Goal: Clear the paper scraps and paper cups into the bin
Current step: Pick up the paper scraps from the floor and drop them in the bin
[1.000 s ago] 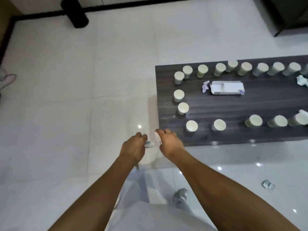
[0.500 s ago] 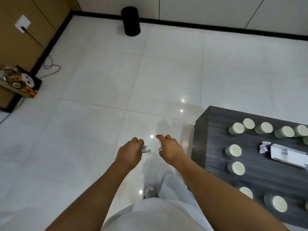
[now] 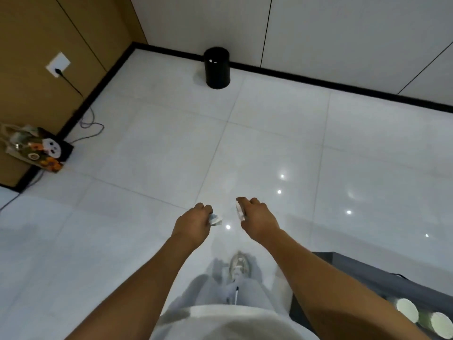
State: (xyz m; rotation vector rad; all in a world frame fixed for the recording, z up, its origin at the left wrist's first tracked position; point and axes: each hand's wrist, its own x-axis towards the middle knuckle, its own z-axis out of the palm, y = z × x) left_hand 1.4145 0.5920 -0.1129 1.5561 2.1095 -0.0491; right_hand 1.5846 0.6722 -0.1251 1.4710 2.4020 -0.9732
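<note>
Floor (image 3: 147, 217): pale glossy tiles, the widest surface in view; a long open stretch lies between the person and the far wall.
Tabletop (image 3: 362, 273): dark wood, only a corner showing at lower right, behind the right forearm.
Bin (image 3: 217, 67): black cylinder standing upright against the far skirting board, long axis vertical, open mouth pointing up; a pale speck shows inside the rim. Well apart from both hands.
Paper cups (image 3: 407, 310): two visible on the tabletop at the lower right edge, mouths up and tilted toward the camera; not yet cleared.
Left hand (image 3: 193, 223): held out over the floor, grip clenched around a crumpled paper scrap.
Right hand (image 3: 257, 219): held out level with the left, grip closed on a second white scrap.
Left scrap (image 3: 215, 220): small wad poking out of the fist on the thumb side, pointing toward the right hand; no clear long axis.
Right scrap (image 3: 240, 212): flattened piece edge-on, long axis roughly along the line toward the bin.
Step in hand: judged as the carry, with scraps gripped and the body facing the bin.
Next move calls for: crossing the open floor, bringing both hands above the bin mouth, then releasing each grip so the light scraps fall inside, not beside it.
</note>
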